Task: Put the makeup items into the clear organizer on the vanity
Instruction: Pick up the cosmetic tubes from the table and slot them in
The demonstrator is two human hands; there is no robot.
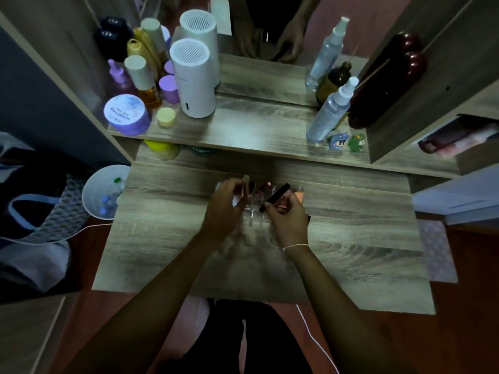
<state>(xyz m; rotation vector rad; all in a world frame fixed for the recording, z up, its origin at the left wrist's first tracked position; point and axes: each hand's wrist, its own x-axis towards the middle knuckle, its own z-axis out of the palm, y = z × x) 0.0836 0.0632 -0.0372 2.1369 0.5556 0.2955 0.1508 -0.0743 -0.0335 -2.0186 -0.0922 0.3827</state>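
Note:
The clear organizer (256, 211) sits mid-vanity, mostly hidden behind both hands. My right hand (287, 218) grips a slim black makeup tube (275, 197), tilted up to the right over the organizer, with something peach-coloured (299, 195) beside its fingers. My left hand (225, 203) pinches a thin beige stick (245, 184), held upright at the organizer's left end. A dark red item (266, 186) stands in a back compartment.
A raised shelf (243, 136) carries a purple jar (127, 114), bottles, a white cylindrical appliance (193, 79) and a spray bottle (330, 112). A mirror stands behind it. A white bin (104, 193) sits left of the vanity top (351, 252).

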